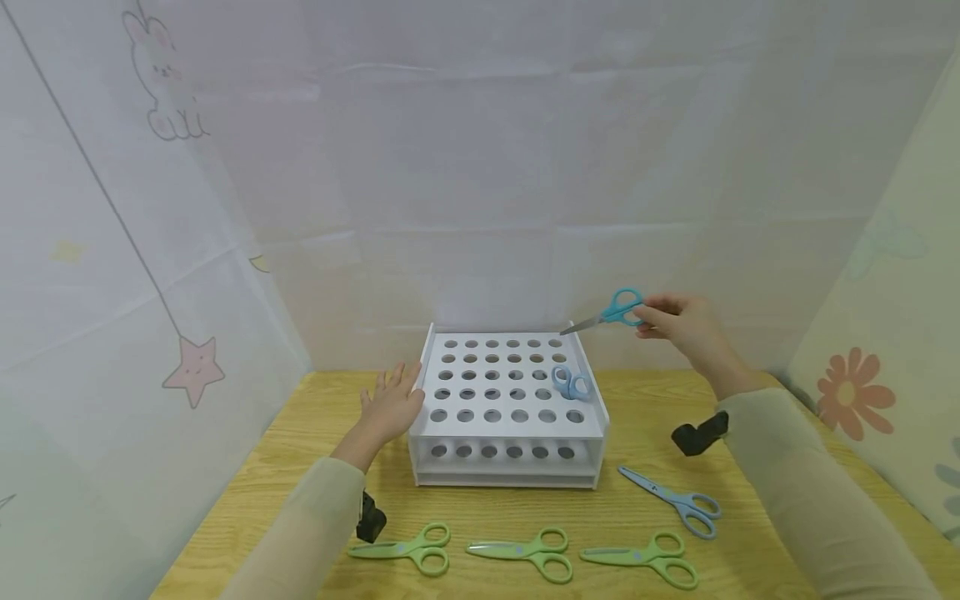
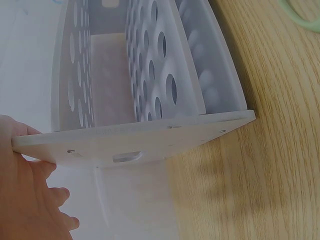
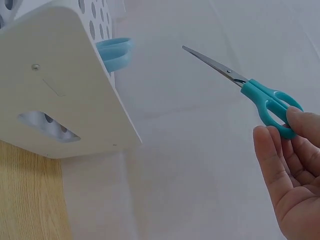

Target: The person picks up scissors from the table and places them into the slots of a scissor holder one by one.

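Note:
My right hand (image 1: 686,325) pinches a pair of teal-handled scissors (image 3: 267,100) by its finger loops. The metal blades point left, with the tip near the back right corner of the white rack (image 1: 480,425) in the head view. At the rack's left side, my left hand (image 1: 390,408) holds the upper edge of the side panel (image 2: 100,145), which sits between its digits in the left wrist view; several fingers are spread outside it. Light-blue scissors (image 1: 572,383) stand in a hole near the rack's right side, loops up, blades hidden below the top.
Three green scissors (image 1: 408,548) (image 1: 525,550) (image 1: 645,557) lie in a row along the front of the wooden table (image 1: 300,467). Another light-blue pair (image 1: 675,500) lies to the right of the rack. A pale printed cloth (image 1: 480,167) hangs behind.

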`<state>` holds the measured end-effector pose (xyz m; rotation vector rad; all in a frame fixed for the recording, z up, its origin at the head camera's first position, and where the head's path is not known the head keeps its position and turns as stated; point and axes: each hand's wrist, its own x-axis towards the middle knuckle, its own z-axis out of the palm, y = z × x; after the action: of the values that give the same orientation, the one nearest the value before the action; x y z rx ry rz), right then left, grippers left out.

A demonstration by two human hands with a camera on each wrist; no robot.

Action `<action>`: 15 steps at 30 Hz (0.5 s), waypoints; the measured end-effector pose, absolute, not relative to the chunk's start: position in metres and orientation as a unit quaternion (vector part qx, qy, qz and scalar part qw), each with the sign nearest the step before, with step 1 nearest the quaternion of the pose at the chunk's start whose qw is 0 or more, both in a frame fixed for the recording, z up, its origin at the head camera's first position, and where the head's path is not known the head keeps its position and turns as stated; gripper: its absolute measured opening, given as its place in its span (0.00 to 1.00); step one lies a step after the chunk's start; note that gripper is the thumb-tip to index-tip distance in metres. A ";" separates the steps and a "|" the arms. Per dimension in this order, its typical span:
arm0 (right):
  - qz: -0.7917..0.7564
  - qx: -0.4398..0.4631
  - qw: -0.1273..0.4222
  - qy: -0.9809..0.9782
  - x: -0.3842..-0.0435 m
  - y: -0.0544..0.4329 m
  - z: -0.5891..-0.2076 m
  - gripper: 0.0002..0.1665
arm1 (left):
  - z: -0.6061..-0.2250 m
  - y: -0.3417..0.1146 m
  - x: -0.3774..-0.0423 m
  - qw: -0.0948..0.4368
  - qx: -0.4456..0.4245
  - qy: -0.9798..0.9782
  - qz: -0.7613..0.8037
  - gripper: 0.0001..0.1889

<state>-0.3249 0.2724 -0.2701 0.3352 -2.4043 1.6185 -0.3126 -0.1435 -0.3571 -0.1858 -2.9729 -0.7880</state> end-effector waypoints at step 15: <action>0.544 0.146 0.115 -0.819 -0.328 0.249 -0.269 0.26 | -0.358 -0.144 -0.313 0.031 -0.060 -0.965 -0.255 0.29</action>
<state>-0.3280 0.2492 -0.2691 0.4275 -2.3991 1.5930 -0.3131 -0.1437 -0.3578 -0.1852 -2.9714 -0.7864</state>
